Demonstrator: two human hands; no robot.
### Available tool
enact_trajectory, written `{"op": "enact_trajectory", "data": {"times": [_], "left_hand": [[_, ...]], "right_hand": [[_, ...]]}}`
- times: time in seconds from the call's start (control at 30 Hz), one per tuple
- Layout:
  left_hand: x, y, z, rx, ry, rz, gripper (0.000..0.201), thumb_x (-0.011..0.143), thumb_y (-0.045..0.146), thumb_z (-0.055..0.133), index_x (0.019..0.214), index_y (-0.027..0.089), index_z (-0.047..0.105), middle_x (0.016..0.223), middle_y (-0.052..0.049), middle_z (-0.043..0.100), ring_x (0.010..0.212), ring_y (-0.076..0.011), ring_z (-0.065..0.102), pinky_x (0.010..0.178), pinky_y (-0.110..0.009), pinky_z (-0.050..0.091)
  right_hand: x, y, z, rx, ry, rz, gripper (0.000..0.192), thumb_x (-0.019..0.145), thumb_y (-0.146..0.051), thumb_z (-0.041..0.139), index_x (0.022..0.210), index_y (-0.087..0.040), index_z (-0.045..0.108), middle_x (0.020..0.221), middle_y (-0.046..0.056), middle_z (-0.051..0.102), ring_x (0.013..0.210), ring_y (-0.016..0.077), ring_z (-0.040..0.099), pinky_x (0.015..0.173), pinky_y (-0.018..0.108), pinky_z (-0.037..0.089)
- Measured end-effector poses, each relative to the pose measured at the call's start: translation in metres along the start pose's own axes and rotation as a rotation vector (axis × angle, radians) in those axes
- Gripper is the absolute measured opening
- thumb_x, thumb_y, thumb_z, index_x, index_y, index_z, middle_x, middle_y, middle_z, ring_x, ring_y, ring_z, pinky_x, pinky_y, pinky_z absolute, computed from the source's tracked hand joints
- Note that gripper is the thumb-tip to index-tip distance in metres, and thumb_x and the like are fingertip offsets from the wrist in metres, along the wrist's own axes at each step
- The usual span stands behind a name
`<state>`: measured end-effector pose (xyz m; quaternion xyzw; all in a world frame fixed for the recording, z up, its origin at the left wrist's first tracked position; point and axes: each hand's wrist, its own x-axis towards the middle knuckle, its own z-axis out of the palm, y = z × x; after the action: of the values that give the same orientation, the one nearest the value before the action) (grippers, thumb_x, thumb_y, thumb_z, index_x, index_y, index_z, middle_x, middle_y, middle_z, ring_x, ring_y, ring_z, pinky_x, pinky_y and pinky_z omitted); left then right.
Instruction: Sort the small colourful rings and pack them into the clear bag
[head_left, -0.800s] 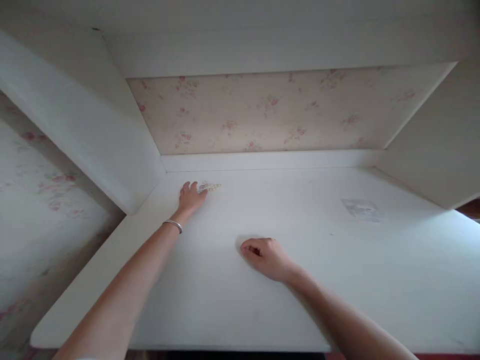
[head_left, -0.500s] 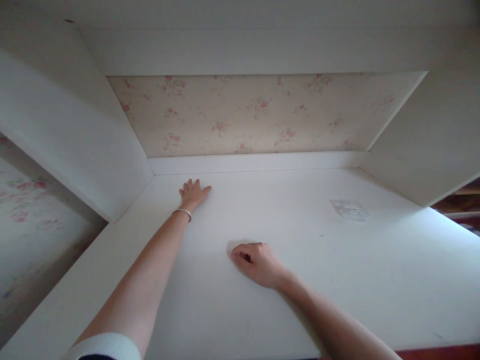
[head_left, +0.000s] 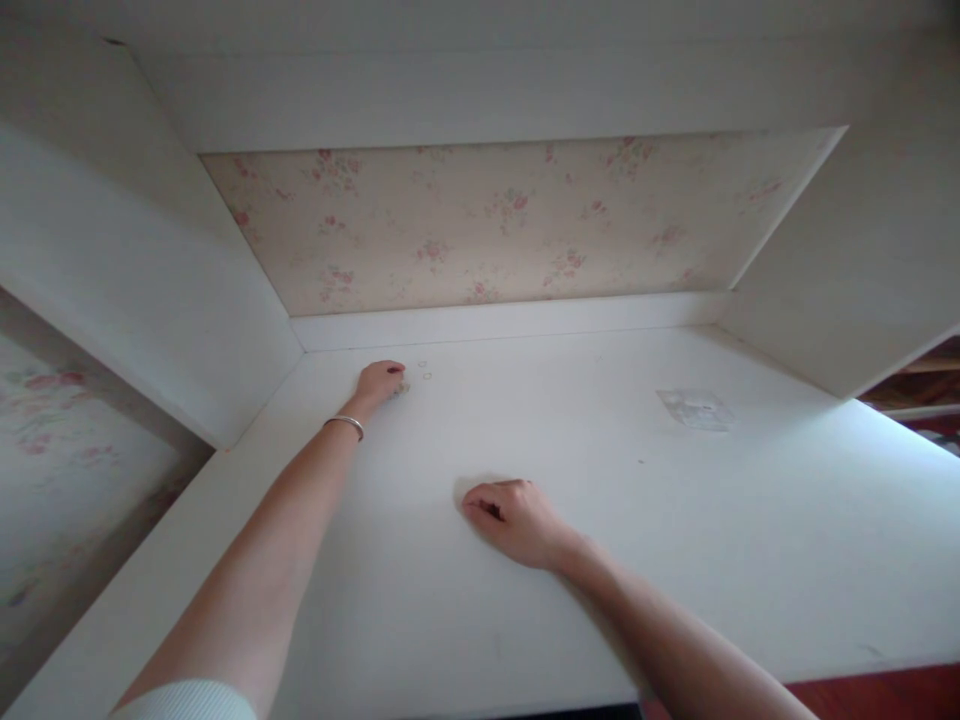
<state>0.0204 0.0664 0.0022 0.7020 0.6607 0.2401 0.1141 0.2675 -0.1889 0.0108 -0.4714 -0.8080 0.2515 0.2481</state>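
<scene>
Near the back left corner of the white desk [head_left: 675,560], left hand [head_left: 379,383] reaches far forward, fingers curled down onto the surface, tips touching or pinching a small pale object; cannot tell whether it is gripped. Two small rings [head_left: 424,371] lie just beside the fingertips, loose on the desk. Thin bracelet [head_left: 345,424] on left wrist. Right hand [head_left: 517,518] rests mid-desk, loosely fisted, knuckles up, holding nothing visible. Pale sticker patch [head_left: 696,409] lies well to the right. Floral wallpaper [head_left: 510,225] behind.
</scene>
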Motion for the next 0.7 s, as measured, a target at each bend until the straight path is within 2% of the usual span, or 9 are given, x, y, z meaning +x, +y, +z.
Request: {"op": "enact_trajectory", "data": {"times": [0.1,0.23,0.33,0.47,0.6,0.7], "left_hand": [[0.002,-0.012,-0.014,-0.04,0.011,-0.019,0.038,0.082,0.03,0.044,0.111,0.015,0.062,0.11,-0.009,0.065,0.1,-0.0212,0.06,0.087,-0.031,0.046],[-0.001,-0.022,-0.019,-0.046,-0.024,0.008,0.047,0.081,0.043,0.046,0.115,0.013,0.059,0.122,-0.012,0.058,0.112,-0.0237,0.054,0.097,-0.033,0.039],[-0.005,-0.021,-0.009,-0.029,-0.066,0.051,0.064,0.08,0.054,0.045,0.127,0.011,0.049,0.137,-0.015,0.043,0.127,-0.0254,0.039,0.105,-0.034,0.03],[-0.005,-0.007,0.012,0.032,-0.17,0.142,0.077,0.079,0.064,0.039,0.138,0.015,0.033,0.148,-0.011,0.024,0.137,-0.0245,0.019,0.111,-0.035,0.018],[0.004,0.015,0.03,0.083,-0.226,0.194,0.083,0.076,0.066,0.041,0.141,0.017,0.027,0.151,-0.009,0.017,0.138,-0.0239,0.015,0.112,-0.034,0.015],[0.01,0.027,0.04,0.144,-0.224,0.203,0.076,0.079,0.06,0.04,0.14,0.015,0.031,0.15,-0.01,0.021,0.138,-0.0248,0.017,0.111,-0.034,0.014]], "right_hand": [[0.001,-0.001,-0.001,0.006,-0.005,0.013,0.02,0.087,-0.024,0.045,0.08,-0.022,0.064,0.068,-0.003,0.06,0.057,0.0066,0.047,0.055,0.019,0.028],[0.001,-0.002,-0.001,0.004,-0.005,0.016,0.022,0.087,-0.026,0.044,0.079,-0.021,0.064,0.067,-0.002,0.06,0.056,0.0068,0.046,0.054,0.02,0.028],[0.002,-0.001,0.0,0.0,-0.006,0.011,0.022,0.087,-0.026,0.044,0.079,-0.021,0.064,0.067,-0.003,0.06,0.056,0.0067,0.046,0.055,0.02,0.028],[0.002,0.001,0.001,-0.012,-0.007,0.02,0.022,0.088,-0.026,0.044,0.081,-0.022,0.064,0.066,-0.003,0.061,0.057,0.0071,0.048,0.056,0.02,0.029],[0.002,0.003,0.003,0.0,-0.017,0.034,0.023,0.088,-0.027,0.044,0.086,-0.022,0.066,0.071,-0.002,0.064,0.061,0.0087,0.053,0.058,0.02,0.033],[0.003,0.003,0.002,0.008,-0.025,0.042,0.024,0.088,-0.027,0.044,0.088,-0.022,0.067,0.073,-0.001,0.065,0.062,0.0093,0.054,0.06,0.02,0.034]]}}
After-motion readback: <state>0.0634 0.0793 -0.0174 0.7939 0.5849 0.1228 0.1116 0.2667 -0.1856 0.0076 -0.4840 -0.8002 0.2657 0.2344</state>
